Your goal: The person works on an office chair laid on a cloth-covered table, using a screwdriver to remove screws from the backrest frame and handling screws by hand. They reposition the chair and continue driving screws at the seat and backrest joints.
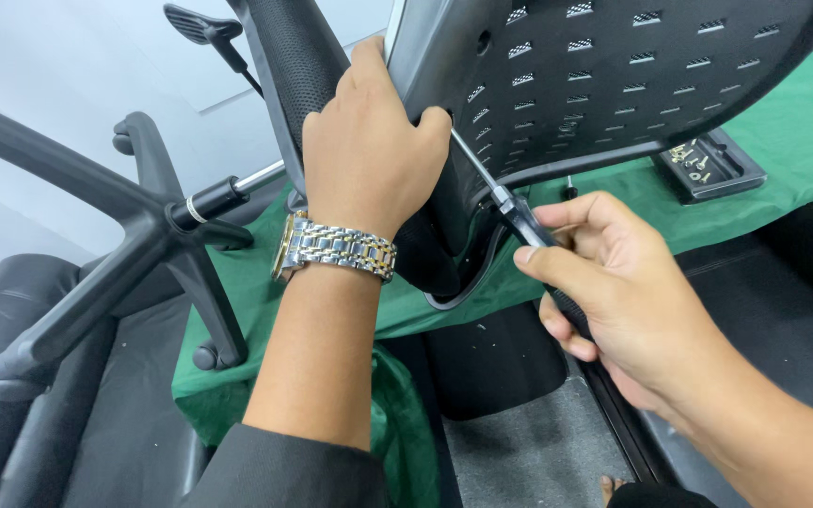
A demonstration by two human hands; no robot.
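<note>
While the left hand [369,155] wraps over the edge of a black chair back [613,85], fingers curled tight around the plastic shell w/ thumb hooked on the near side, the right hand [613,292] holds a screwdriver [510,212] in a closed grip, thumb and index pinching the handle near its front end. Its metal shaft runs up and left, tip going in under the shell just beside the left thumb; the tip itself is hidden behind the plastic. A two-tone metal wristwatch [336,249] sits on the left wrist, above a dark sleeve [284,470].

The chair back, perforated w/ rows of small slots, lies tilted across a green cloth [783,132] covering the bench. A black mesh panel [289,66] rises behind the left hand. At left, a black star-shaped chair base [124,254] w/ its gas cylinder [228,193] lies on its side, one leg reaching toward the camera, close to the left forearm. Upper right, well apart from both hands, a small black tray [712,169] holds loose screws. A black cable [468,287] loops under the shell between the hands. Below the bench edge, dark seat cushions [491,367] and grey floor [529,452].
</note>
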